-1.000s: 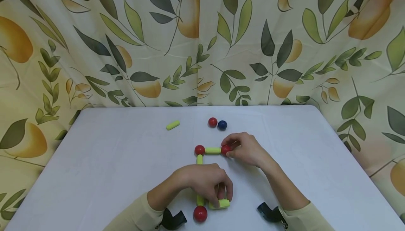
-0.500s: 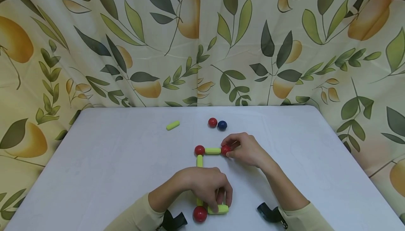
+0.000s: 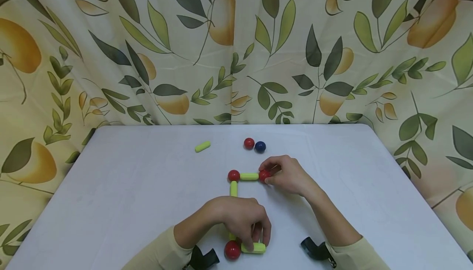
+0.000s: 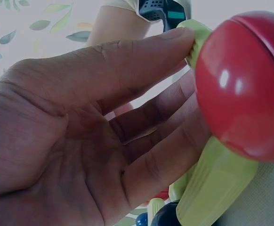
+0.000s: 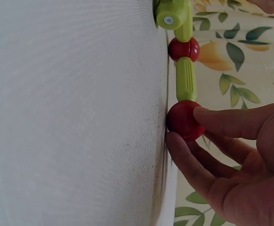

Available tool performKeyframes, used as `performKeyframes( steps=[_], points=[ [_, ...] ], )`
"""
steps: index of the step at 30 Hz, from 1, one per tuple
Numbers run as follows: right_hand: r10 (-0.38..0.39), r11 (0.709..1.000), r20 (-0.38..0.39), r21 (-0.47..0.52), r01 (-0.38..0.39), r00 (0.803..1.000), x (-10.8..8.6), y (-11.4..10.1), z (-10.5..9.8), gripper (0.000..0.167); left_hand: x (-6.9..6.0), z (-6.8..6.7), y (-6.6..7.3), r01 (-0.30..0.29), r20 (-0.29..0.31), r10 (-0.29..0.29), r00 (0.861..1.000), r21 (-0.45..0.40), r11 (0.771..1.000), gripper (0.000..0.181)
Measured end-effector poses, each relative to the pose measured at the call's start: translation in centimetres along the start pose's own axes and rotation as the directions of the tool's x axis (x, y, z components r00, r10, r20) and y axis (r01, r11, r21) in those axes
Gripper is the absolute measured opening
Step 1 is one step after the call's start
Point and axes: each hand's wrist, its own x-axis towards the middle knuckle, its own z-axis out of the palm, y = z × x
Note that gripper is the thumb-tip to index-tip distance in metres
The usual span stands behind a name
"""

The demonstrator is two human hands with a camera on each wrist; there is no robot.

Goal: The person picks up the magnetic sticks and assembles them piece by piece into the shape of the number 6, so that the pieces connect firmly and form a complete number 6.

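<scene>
My left hand (image 3: 245,218) pinches a yellow-green magnetic rod (image 3: 254,248) between thumb and fingers. The rod's left end touches the near red ball (image 3: 232,250), which looks large in the left wrist view. From that ball another green rod (image 4: 219,183) runs away to a dark ball (image 4: 166,214), which the left hand hides in the head view. Farther along, an upright green rod (image 3: 233,188) meets the corner red ball (image 3: 233,175). A sideways rod (image 3: 249,176) joins it to a red ball (image 5: 186,120), gripped by the fingertips of my right hand (image 3: 287,174).
A loose green rod (image 3: 203,146) lies at the back left of the white table (image 3: 148,171). A red ball (image 3: 249,143) and a blue ball (image 3: 260,147) sit side by side at the back. A patterned curtain (image 3: 184,56) hangs behind the table.
My left hand has moved the rod toward me and slightly left, up against the near red ball. The right hand stays on its red ball.
</scene>
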Motion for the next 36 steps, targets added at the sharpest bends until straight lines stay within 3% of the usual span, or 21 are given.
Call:
performKeyframes(
  steps=[20,29,36],
  points=[
    [0.011,1.000,0.006,-0.004,-0.011,1.000,-0.03,-0.10,-0.08,0.023,-0.09,0.01,0.24,-0.012,0.028,0.011,1.000,0.021,1.000,0.021],
    [0.008,1.000,0.004,0.001,-0.008,1.000,-0.05,-0.07,-0.06,0.024,0.08,0.17,0.42,-0.050,0.047,0.047,0.998,0.068,0.996,0.021],
    [-0.005,1.000,0.005,0.004,0.005,1.000,-0.09,-0.03,-0.09,0.024,0.34,0.37,0.25,-0.028,0.046,0.026,0.999,0.060,0.998,0.021]
  ],
)
